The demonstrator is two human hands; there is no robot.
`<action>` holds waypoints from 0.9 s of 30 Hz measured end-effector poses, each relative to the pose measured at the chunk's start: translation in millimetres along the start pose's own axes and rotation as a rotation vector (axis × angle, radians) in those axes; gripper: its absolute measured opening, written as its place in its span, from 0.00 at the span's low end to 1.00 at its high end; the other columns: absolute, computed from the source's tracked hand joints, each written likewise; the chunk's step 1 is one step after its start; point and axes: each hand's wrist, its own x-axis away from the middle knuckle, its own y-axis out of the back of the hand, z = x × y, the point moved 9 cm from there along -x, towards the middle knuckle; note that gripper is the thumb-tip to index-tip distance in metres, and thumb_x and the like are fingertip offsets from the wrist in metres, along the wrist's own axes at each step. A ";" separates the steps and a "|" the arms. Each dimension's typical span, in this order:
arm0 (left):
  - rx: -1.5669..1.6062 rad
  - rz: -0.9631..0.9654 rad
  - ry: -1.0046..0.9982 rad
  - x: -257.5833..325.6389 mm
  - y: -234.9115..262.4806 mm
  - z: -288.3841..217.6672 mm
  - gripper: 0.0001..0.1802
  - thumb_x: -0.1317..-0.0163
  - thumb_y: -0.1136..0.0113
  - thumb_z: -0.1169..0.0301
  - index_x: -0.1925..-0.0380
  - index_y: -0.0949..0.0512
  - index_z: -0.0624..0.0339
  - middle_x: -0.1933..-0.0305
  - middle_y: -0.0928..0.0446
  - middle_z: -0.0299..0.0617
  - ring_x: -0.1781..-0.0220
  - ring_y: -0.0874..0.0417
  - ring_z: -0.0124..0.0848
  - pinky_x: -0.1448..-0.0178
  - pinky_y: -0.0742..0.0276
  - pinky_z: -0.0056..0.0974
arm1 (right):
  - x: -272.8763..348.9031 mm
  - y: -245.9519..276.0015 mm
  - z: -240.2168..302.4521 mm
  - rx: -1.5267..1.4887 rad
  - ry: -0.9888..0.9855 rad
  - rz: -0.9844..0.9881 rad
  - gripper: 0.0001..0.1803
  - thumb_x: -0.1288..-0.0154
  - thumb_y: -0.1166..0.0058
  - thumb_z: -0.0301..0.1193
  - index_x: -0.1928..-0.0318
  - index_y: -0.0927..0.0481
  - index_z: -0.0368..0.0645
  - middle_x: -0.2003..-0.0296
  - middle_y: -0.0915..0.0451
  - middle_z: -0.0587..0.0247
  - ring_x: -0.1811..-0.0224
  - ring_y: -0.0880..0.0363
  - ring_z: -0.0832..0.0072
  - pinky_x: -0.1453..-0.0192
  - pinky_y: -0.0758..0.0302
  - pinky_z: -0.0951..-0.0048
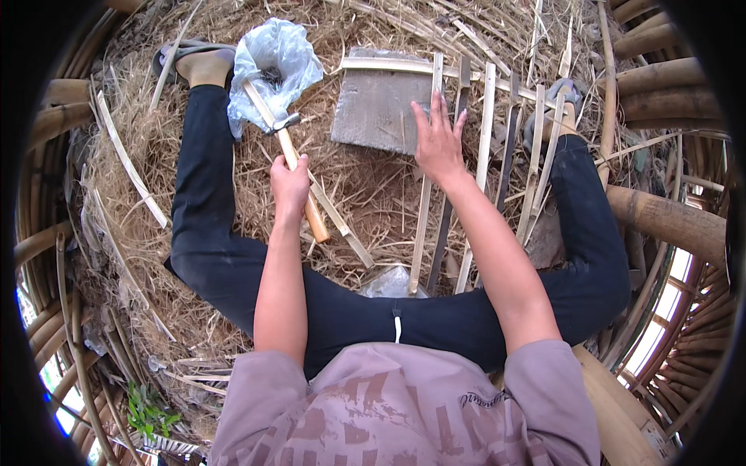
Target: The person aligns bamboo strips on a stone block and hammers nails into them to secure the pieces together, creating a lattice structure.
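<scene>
My left hand point(291, 186) is closed round the wooden handle of a hammer point(314, 220), whose metal head points away from me, near a clear plastic bag point(299, 66). A loose bamboo strip point(353, 242) runs beneath the hammer. My right hand point(440, 147) has its fingers spread, the fingertips at an upright bamboo slat point(420, 225) and the right edge of a grey block point(371, 109). Across the block's far edge lies a crosswise slat point(388, 65). Several more slats point(487, 116) cross it to the right, side by side, some pale and some dark.
My legs stretch out to both sides, framing the work. Dry straw point(373, 194) covers the ground. Loose bamboo strips point(128, 159) lie at the left. A thick bamboo pole point(668, 225) lies at the right, and bamboo walls curve round both sides. A pale flat piece point(387, 281) sits near my lap.
</scene>
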 end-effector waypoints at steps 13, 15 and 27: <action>0.050 -0.041 -0.037 -4.7 6.2 5.4 0.15 0.36 0.35 0.66 0.61 0.24 0.70 0.71 0.21 0.42 0.72 0.23 0.29 0.65 0.26 0.38 | 4.3 1.2 6.7 0.009 -0.026 0.034 0.34 0.36 0.57 0.27 0.27 0.41 0.40 0.23 0.57 0.37 0.19 0.56 0.50 0.23 0.62 0.30; 0.054 -0.042 -0.024 1.1 3.8 -6.7 0.15 0.36 0.35 0.66 0.62 0.24 0.69 0.69 0.20 0.42 0.69 0.22 0.29 0.62 0.25 0.37 | 5.3 2.9 3.0 0.076 -0.024 -0.005 0.33 0.35 0.56 0.29 0.28 0.38 0.40 0.23 0.54 0.38 0.20 0.53 0.51 0.21 0.64 0.33; 0.201 -0.221 -0.030 -2.3 31.5 -9.9 0.11 0.36 0.38 0.71 0.60 0.23 0.69 0.69 0.19 0.42 0.71 0.21 0.28 0.64 0.25 0.37 | 1.5 0.2 3.3 0.048 0.000 0.105 0.35 0.37 0.56 0.24 0.27 0.40 0.41 0.23 0.58 0.36 0.20 0.57 0.46 0.23 0.62 0.31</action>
